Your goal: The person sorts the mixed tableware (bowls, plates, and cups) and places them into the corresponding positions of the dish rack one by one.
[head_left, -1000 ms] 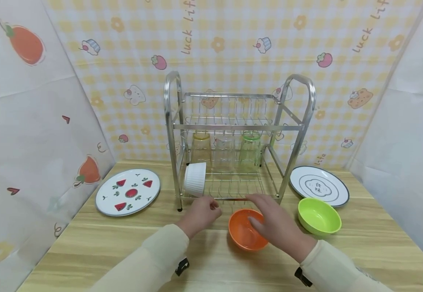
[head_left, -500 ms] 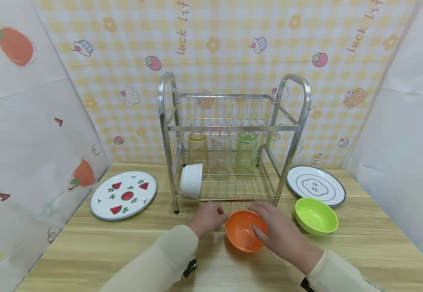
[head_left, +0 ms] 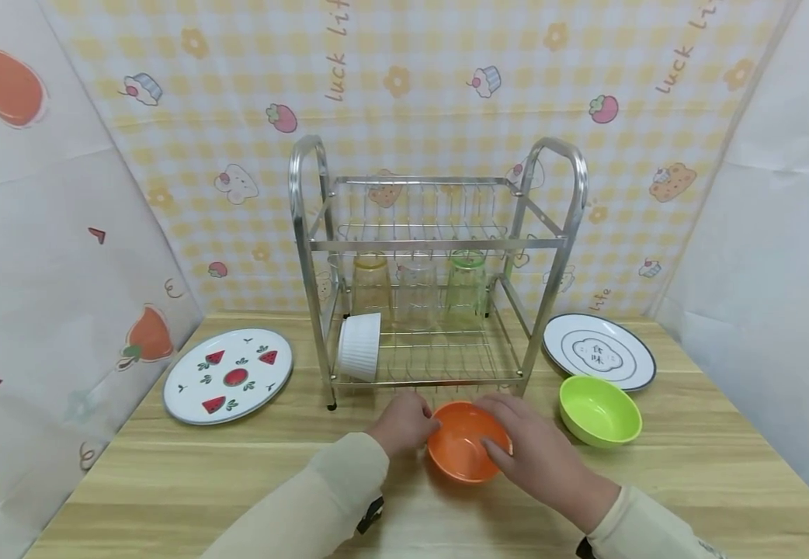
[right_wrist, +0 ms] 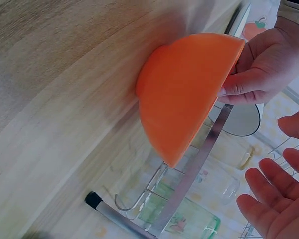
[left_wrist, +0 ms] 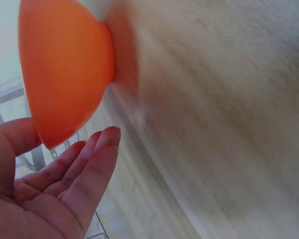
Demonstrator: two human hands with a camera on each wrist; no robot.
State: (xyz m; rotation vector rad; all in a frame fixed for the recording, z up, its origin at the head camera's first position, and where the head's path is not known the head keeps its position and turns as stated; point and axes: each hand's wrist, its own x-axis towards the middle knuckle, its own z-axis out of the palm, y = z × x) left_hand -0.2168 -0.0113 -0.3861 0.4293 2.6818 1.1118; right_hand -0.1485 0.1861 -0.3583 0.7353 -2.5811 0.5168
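Observation:
An orange bowl [head_left: 465,450] stands upright on the wooden table, in front of the dish rack. My left hand [head_left: 404,425] is at its left rim; in the left wrist view the thumb [left_wrist: 22,134] overlaps the rim while the extended fingers [left_wrist: 92,174] lie outside, beneath the flared wall. My right hand [head_left: 540,450] hovers over the bowl's right side, thumb toward the inside. In the right wrist view, its loosely bent fingers [right_wrist: 279,194] are apart from the rim and hold nothing.
The metal rack [head_left: 439,245] holds a tilted white ribbed cup [head_left: 359,347] and three glasses [head_left: 417,295] on its lower tier. A watermelon-patterned plate [head_left: 230,373] lies left. A green bowl [head_left: 600,411] and a blue-rimmed plate [head_left: 628,349] are at right.
My left hand has moved right, up to the orange bowl's left rim. My right hand stays over the bowl's right side. The whole head view has shifted slightly.

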